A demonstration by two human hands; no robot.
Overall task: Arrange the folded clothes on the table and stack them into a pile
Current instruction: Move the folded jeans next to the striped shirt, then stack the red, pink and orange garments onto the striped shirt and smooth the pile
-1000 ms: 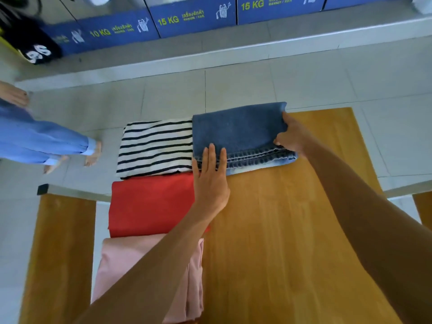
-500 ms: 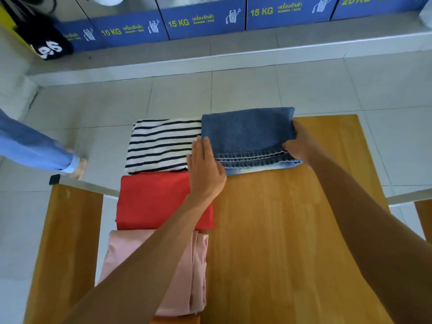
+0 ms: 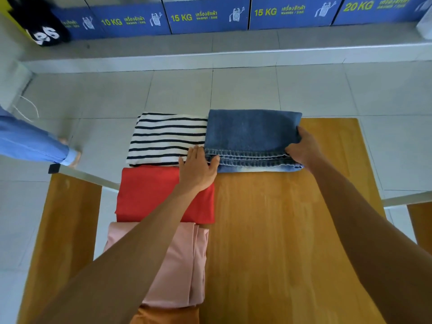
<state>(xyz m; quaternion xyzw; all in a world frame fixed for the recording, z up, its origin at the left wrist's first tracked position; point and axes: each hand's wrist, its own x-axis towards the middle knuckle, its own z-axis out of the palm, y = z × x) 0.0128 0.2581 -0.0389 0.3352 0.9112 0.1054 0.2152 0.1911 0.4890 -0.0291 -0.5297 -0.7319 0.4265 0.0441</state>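
Folded jeans (image 3: 252, 134) clasped at both ends: left hand (image 3: 198, 170) cupped against near-left corner, right hand (image 3: 301, 148) pinching right edge, likely for lifting whole. Striped top (image 3: 166, 139) touching beyond left hand; red garment (image 3: 149, 192) and pink garment (image 3: 177, 265) beneath left forearm. Desk (image 3: 292, 230) bare between arms, unobstructed.
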